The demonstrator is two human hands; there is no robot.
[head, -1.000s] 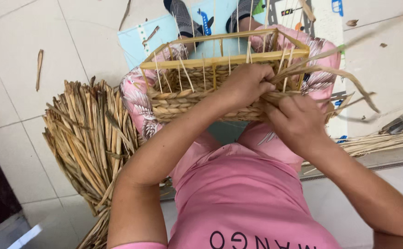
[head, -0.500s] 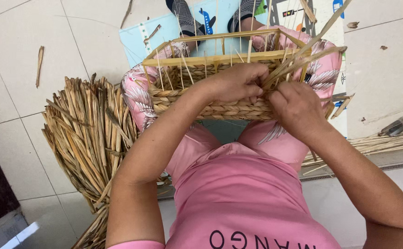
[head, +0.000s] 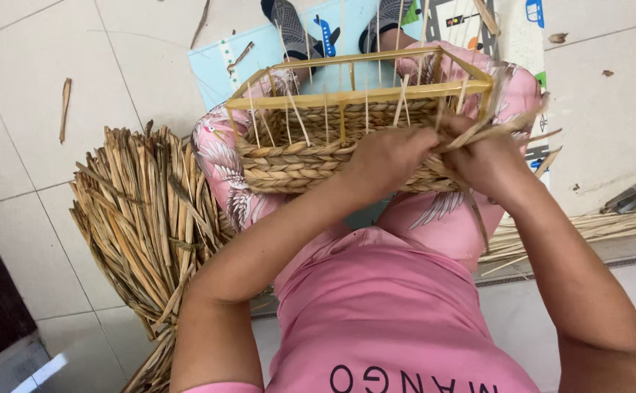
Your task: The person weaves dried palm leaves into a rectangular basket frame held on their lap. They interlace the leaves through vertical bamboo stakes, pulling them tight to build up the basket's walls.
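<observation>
Floor-seated, hands (head: 441, 156) seemingly gripping basket (head: 310, 156).

A single head-worn camera looks steeply down over the person's chest and lap, close enough that both forearms fill the lower frame. It faces the left hand (head: 387, 156) and right hand (head: 489, 160) gripping the woven basket (head: 296, 156), with the tiled floor (head: 34, 109) spreading beyond and left of the grip.

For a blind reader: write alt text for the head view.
Both hands, left hand and right hand, weave straw strands into a half-woven basket on the person's lap. A pile of dried straw lies on the tiled floor.
</observation>
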